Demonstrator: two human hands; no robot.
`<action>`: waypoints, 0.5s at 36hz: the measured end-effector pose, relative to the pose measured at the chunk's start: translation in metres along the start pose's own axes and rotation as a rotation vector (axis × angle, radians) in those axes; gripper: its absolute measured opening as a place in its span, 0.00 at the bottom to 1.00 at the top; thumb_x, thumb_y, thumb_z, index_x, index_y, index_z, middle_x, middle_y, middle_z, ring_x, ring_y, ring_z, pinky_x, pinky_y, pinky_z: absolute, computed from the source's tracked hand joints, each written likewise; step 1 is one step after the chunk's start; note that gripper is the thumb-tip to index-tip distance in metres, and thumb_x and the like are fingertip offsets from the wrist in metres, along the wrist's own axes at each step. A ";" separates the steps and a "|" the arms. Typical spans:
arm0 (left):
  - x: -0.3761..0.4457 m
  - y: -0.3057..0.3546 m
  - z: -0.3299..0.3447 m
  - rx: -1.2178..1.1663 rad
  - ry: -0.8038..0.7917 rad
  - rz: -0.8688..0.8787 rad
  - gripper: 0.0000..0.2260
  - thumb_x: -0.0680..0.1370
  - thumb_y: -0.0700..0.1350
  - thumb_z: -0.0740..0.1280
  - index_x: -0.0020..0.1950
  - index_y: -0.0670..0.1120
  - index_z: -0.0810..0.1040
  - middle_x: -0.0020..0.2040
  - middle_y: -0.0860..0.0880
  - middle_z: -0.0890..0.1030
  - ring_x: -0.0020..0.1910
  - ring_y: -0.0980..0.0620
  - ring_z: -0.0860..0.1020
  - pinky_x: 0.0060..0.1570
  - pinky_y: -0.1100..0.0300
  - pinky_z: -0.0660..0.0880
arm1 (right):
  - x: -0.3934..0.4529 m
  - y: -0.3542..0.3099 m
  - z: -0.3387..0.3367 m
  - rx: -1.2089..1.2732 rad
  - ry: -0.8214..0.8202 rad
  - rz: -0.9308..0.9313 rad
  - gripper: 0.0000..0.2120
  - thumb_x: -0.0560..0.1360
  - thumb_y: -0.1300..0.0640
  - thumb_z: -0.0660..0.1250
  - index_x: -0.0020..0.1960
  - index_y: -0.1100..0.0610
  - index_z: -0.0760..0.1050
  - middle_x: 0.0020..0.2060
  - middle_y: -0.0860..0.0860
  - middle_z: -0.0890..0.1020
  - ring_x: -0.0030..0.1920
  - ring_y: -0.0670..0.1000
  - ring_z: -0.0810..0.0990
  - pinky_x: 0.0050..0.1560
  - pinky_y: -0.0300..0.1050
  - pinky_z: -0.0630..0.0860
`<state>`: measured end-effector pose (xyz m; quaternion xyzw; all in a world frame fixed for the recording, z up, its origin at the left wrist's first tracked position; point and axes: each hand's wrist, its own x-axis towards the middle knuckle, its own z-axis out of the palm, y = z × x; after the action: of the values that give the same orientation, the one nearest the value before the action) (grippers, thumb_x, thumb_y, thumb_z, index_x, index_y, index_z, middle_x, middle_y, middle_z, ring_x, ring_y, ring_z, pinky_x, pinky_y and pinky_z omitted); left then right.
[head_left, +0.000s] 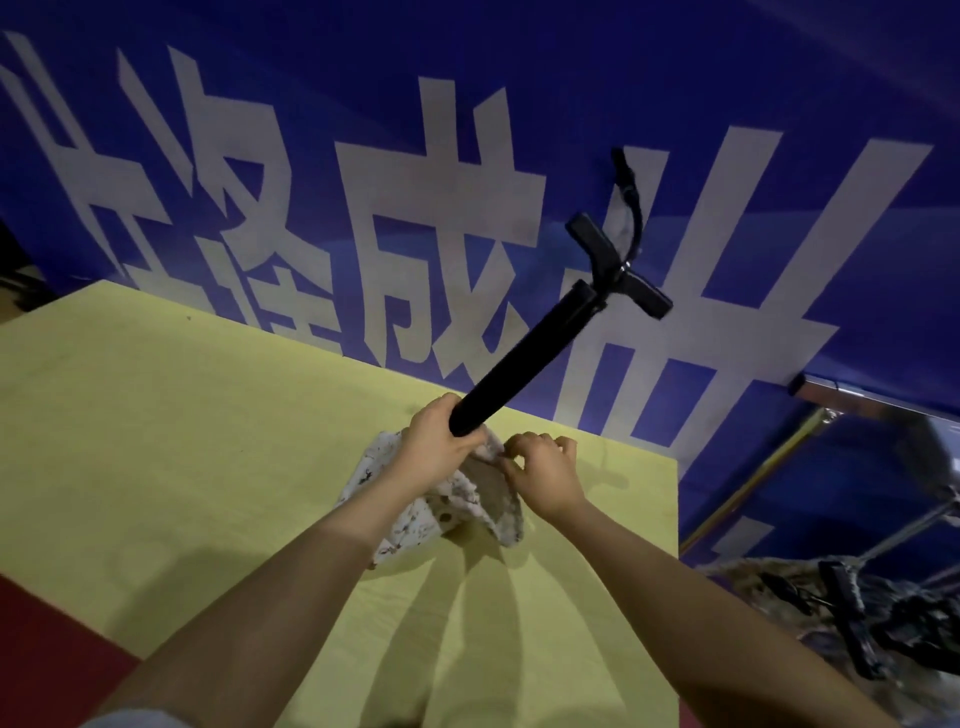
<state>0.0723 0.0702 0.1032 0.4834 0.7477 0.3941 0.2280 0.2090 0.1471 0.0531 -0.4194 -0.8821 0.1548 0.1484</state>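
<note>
Two grips: left hand (435, 444) fingers clamp black pole (524, 353) low, right hand (545, 470) pinches cloth cover (457, 512) beneath.

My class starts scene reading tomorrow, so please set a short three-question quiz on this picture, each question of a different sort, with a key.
1. True or false: the left hand grips the lower end of the black T-handled tool, which slants up towards the right.
2. What does the right hand pinch? A) the camouflage cloth B) a sheet of paper C) a rope
3. Fill in the gap: the cloth lies on the ____ table.

Key: 1 true; 2 A; 3 yellow.
</note>
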 end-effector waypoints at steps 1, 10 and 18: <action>-0.001 0.000 -0.001 -0.028 0.007 -0.007 0.09 0.74 0.46 0.68 0.51 0.45 0.74 0.43 0.48 0.77 0.43 0.50 0.75 0.39 0.59 0.70 | 0.000 0.001 -0.002 0.035 0.016 0.012 0.11 0.79 0.50 0.60 0.52 0.54 0.78 0.48 0.50 0.83 0.53 0.54 0.77 0.52 0.47 0.57; -0.010 -0.015 0.003 -0.195 0.038 -0.123 0.11 0.71 0.38 0.69 0.51 0.43 0.71 0.41 0.50 0.74 0.41 0.50 0.73 0.37 0.61 0.68 | -0.002 0.004 -0.025 0.485 -0.135 0.162 0.09 0.74 0.52 0.70 0.38 0.53 0.74 0.31 0.48 0.79 0.34 0.48 0.75 0.45 0.47 0.72; -0.005 -0.026 0.012 -0.020 0.103 -0.084 0.12 0.71 0.42 0.70 0.50 0.46 0.71 0.48 0.47 0.75 0.48 0.46 0.74 0.43 0.54 0.72 | -0.007 0.000 -0.045 0.773 -0.150 0.214 0.03 0.78 0.63 0.64 0.46 0.62 0.75 0.37 0.54 0.78 0.36 0.49 0.76 0.36 0.36 0.72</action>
<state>0.0685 0.0646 0.0750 0.4285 0.7740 0.4161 0.2103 0.2310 0.1483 0.0931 -0.4096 -0.7186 0.5198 0.2137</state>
